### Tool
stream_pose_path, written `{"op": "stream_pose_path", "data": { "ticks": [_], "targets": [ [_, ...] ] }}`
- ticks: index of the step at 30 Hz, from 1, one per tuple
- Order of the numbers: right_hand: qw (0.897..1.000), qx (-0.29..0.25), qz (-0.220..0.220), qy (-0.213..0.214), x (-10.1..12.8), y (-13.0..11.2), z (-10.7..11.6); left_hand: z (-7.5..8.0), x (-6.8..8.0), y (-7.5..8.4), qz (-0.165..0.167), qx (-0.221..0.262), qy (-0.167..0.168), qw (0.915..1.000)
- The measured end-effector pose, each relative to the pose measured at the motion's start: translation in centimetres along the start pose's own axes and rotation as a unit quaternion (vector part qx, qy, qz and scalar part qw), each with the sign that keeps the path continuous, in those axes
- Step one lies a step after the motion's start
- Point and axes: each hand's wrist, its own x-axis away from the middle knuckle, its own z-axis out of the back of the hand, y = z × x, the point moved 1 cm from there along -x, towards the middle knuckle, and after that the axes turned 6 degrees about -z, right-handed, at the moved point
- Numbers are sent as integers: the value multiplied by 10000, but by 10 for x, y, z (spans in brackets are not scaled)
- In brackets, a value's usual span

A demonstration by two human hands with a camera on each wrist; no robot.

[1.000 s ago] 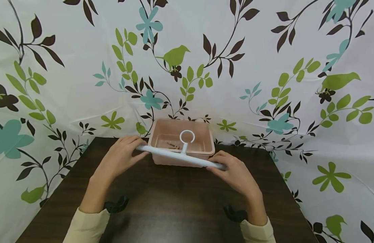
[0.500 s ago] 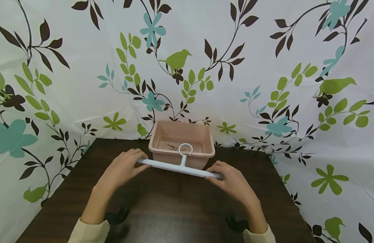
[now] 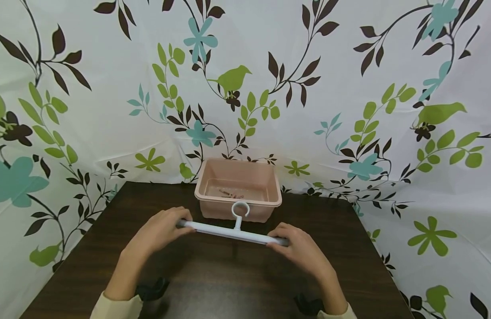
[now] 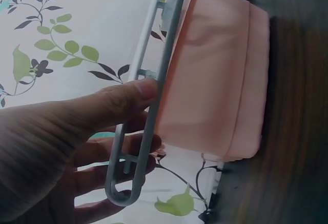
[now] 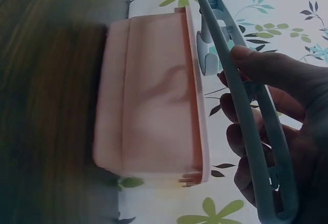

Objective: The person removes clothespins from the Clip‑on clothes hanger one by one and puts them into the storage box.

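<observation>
A pale plastic hanger (image 3: pixel 225 231) with a curved hook spans between the two hands in the head view, held above the table. My left hand (image 3: pixel 161 230) pinches its left end, thumb on the near side. The right hand (image 3: pixel 299 247) holds the opposite end in the same way. In the left wrist view, the hanger (image 4: pixel 165 55) proves to be a long, narrow loop with short crosspieces. Fingers of the right hand (image 5: pixel 282 78) pass behind the bar in the right wrist view. The hook overlaps the front wall of a pink plastic bin (image 3: pixel 215 210).
The bin stands at the table's back edge, with several small brownish pieces (image 3: pixel 231 195) inside, too small to identify. The dark wooden table (image 3: pixel 213 279) extends toward me. A white cloth (image 3: pixel 293 141) printed with leaves and birds hangs behind and at both sides.
Both hands have drawn the hanger toward me, lower in the head view. It covered the bin's front rim earlier; now its bar shows in front of the bin.
</observation>
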Motion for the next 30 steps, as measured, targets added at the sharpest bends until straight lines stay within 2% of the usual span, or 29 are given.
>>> {"op": "stream_pose_path", "data": {
  "ticks": [7,14,23,30],
  "targets": [
    [9995,-132,-109,-278,0,8,-10,-9,2,-5,299,363,-378,9982],
    [9980,-381,-130,-488,-5,17,-19,-16,1,-11,356,549,-446,9969],
    [9961,-431,-169,-750,-15,29,-33,-29,-2,-20,411,728,-518,9952],
    [9953,-516,-233,-785,-20,32,-39,-35,-3,-26,565,786,-631,9933]
  ]
}}
